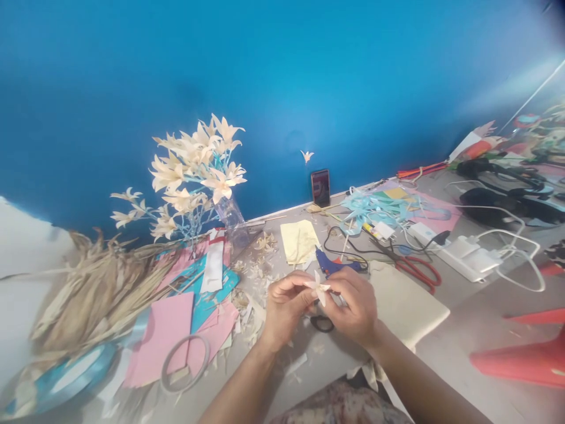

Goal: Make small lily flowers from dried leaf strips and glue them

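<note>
A small cream husk flower [318,287] with pointed petals is pinched between both hands above the table. My left hand [286,306] grips its left side with thumb and forefinger. From the right, my right hand [353,303] closes its fingertips on the petals. Just behind the hands lies a blue glue gun [333,263], its tip beside a pale yellow sheet [299,241]. Black scissor handles [322,323] show partly beneath the hands. The flower's underside and any stem are hidden by the fingers.
Cream flowers [198,159] stand in a clear vase [232,219] at the back left. Dried husks [101,288], pink paper [161,335] and a tape roll [185,364] lie left. Right are red-handled scissors [419,272], a cream pad [404,300] and a power strip [459,253]. A phone [321,188] leans against the wall.
</note>
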A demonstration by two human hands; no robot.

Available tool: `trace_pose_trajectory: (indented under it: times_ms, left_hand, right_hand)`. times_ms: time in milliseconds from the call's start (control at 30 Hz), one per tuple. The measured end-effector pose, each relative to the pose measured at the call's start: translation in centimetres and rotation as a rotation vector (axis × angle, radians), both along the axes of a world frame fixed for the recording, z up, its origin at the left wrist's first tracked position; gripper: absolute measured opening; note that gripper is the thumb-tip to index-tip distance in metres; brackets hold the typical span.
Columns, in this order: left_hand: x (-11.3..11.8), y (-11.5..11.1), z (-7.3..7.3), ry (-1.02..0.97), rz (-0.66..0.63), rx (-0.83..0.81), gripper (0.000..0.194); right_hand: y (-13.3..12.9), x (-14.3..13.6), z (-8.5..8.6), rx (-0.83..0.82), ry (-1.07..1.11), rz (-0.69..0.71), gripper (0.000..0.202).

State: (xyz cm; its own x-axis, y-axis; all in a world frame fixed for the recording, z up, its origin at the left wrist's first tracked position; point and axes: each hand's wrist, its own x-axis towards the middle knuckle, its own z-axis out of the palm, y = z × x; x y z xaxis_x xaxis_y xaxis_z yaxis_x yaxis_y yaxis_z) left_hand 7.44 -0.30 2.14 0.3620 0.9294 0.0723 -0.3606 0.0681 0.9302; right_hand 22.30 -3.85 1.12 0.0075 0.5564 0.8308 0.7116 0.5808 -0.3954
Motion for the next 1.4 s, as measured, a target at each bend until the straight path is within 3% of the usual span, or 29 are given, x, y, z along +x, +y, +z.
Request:
trace_pose_trajectory:
  times_ms: [167,400,567,800,1033,1167,1267,1400]
  left_hand:
    - [-1.1,0.3,0.2,0.020,-0.134,-0.056,0.016]
    - [-3.2,-0.6,-0.5,0.005,-0.277,-0.261,0.026]
    - [-4.0,-1.6,-1.4,0.024,-0.163,-0.193,0.020]
    - [-5.5,-2.5,-0.6,0.098,-0.013,-0.031,0.011]
    - [-7.5,-2.5,-1.4,0.005,-0.016,-0.080,0.016]
    - [-8.7,-2.2,-1.7,0.016,-0.110,-0.147,0.020]
    - [-9.2,-2.3,-1.5,0.021,-0.182,-0.162,0.023]
    - [-9.4,-2.5,-0.9,0.002,-0.160,-0.118,0.026]
  right_hand:
    - [-0.3,0.1,0.8,-0.064,0.032,0.073,0.011]
    - [-0.9,0.4,1.2,-0.201,-0.067,0.295,0.009]
    - [-0.9,0.4,1.4,-0.255,-0.190,0.335,0.008]
    - [-0.5,-1.0,2.4,-0.303,-0.218,0.314,0.012]
    - [0.2,-3.4,2.7,-0.338,-0.223,0.379,0.011]
    - [0.9,-4.3,2.9,-0.356,-0.214,0.445,0.012]
    - [1.3,-4.6,3.1,-0.400,-0.224,0.520,0.010]
    - [1.9,-4.7,3.2,-0.472,-0.198,0.583,0.008]
